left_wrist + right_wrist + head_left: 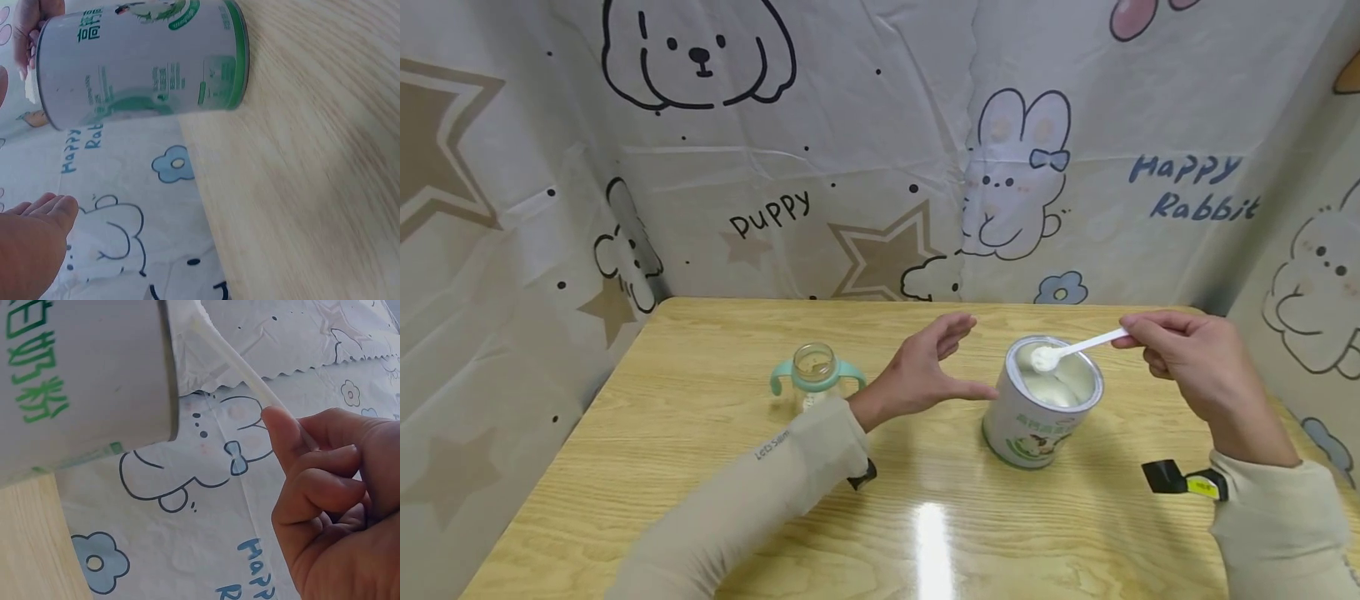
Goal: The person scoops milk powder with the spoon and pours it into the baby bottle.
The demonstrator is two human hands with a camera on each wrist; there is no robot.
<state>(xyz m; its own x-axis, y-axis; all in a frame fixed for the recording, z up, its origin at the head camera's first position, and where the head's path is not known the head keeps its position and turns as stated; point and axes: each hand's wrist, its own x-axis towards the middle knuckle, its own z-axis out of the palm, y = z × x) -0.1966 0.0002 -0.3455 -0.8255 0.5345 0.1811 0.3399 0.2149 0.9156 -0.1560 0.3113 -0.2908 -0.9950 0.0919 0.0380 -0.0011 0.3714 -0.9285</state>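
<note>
An open milk powder can [1026, 433], white with green print, stands upright on the table with pale powder inside. My right hand [1195, 358] pinches the end of a white measuring scoop [1093, 340] between thumb and fingers. The scoop's bowl, heaped with powder, is over the can's opening. My left hand [917, 371] is to the left of the can, thumb and fingers spread apart, the thumb tip right at the can's side. In the left wrist view the can [144, 69] fills the top, with part of the left hand [37, 244] below it.
A clear baby bottle [814, 367] with mint-green handles and no lid stands behind my left forearm, partly hidden by the sleeve. The wooden table [685, 433] ends at a cloth backdrop [880, 150] printed with cartoon animals. Dark straps with small devices are at both wrists.
</note>
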